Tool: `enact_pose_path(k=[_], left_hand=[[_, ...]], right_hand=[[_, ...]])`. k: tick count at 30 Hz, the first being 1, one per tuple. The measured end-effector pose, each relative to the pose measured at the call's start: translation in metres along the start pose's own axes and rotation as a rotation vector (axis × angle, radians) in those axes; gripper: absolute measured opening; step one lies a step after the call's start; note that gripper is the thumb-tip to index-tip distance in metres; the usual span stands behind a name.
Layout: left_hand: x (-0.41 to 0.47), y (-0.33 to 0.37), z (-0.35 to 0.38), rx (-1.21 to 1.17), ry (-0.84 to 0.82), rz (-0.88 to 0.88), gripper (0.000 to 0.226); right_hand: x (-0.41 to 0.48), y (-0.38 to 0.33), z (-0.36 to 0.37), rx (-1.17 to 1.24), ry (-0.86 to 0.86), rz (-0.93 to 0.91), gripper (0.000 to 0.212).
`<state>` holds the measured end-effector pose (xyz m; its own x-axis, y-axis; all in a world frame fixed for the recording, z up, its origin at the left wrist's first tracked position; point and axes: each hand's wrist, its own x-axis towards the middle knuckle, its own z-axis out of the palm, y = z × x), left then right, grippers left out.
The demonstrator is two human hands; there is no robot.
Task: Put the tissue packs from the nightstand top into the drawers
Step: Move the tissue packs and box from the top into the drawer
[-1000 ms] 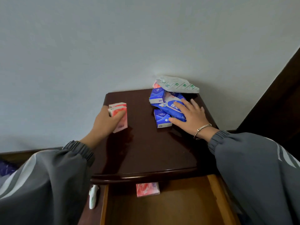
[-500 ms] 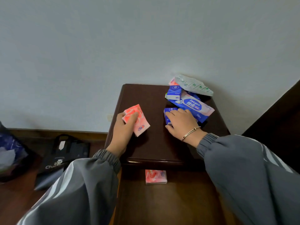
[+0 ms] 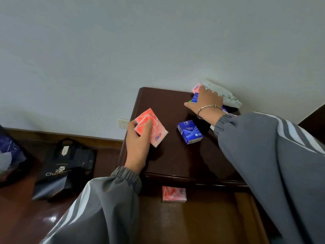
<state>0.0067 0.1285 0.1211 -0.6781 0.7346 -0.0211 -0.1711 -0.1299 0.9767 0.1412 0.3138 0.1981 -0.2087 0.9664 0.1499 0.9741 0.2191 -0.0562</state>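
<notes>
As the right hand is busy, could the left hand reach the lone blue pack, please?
Likely yes: nothing lies between the left hand and the blue pack, though it holds pink packs, so gripping looks doubtful.

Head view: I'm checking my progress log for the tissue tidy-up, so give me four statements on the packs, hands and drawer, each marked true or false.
1. The left hand grips pink packs over the nightstand. True.
2. The open drawer holds a blue pack. False: a single pink pack lies in it.
3. A small blue pack lies alone on the nightstand top, touched by neither hand. True.
4. The right hand is inside the drawer. False: it reaches to the pile of packs at the back corner by the wall.
</notes>
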Motion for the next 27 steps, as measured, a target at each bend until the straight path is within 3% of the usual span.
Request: enact_pose_path(k=[8, 15, 18, 23, 27], left_hand=[[0.001, -0.002, 0.000, 0.010, -0.040, -0.007, 0.045], [-0.001, -0.002, 0.000, 0.013, -0.037, -0.002, 0.044], [0.000, -0.003, -0.001, 0.022, -0.030, 0.001, 0.043], [0.000, -0.003, 0.000, 0.025, -0.030, -0.004, 0.044], [0.002, -0.005, 0.000, 0.027, -0.033, -0.004, 0.041]], right_hand=[[-0.005, 0.006, 0.016, 0.039, 0.011, -0.128, 0.047], [-0.018, 0.007, 0.007, 0.416, -0.027, -0.350, 0.031], [-0.005, 0.005, -0.002, 0.247, -0.010, -0.475, 0.041], [0.028, -0.003, -0.007, -0.254, -0.189, -0.562, 0.067], [0.042, -0.014, -0.003, -0.441, -0.309, -0.562, 0.066]])
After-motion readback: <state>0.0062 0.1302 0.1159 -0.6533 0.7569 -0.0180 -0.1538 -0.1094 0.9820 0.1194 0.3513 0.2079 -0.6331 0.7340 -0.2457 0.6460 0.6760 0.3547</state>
